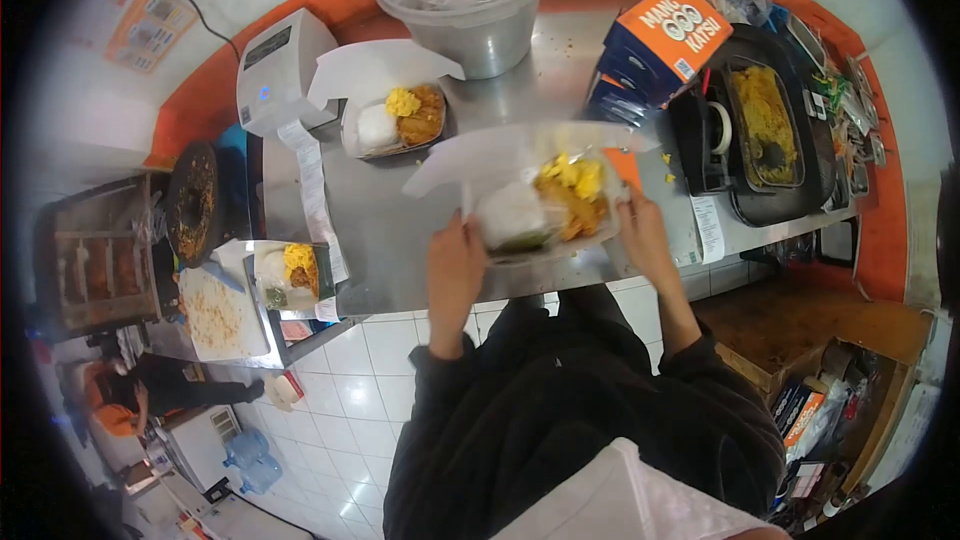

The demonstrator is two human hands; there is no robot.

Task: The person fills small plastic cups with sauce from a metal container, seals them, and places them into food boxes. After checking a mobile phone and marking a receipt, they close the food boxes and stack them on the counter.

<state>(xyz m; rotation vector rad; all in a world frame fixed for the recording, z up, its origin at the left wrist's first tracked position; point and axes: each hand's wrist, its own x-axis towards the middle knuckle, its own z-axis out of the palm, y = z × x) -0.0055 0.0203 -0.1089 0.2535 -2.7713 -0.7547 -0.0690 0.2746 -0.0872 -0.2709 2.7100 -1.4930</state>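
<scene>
An open paper meal box (pixel 500 247) is held between my two hands above the front of the steel table. White rice (pixel 512 212), scrambled egg (pixel 572 176) and browned fried pieces (pixel 578 216) fill it, and its lid stands up at the back, blurred. My left hand (pixel 458 258) grips the box's left side; my right hand (pixel 641 225) grips its right side. Beyond it, a second open meal box (pixel 388 147) with rice, egg and a fried piece rests on the table. A third open meal box (pixel 290 277) sits at the left corner.
A white receipt printer (pixel 285 72) trails a long receipt at left. At the back stands a lined bucket (pixel 470 35). Stacked orange and blue boxes (pixel 655 40) and a tray of yellow food (pixel 765 125) are at right. Another person (pixel 130 395) stands at lower left.
</scene>
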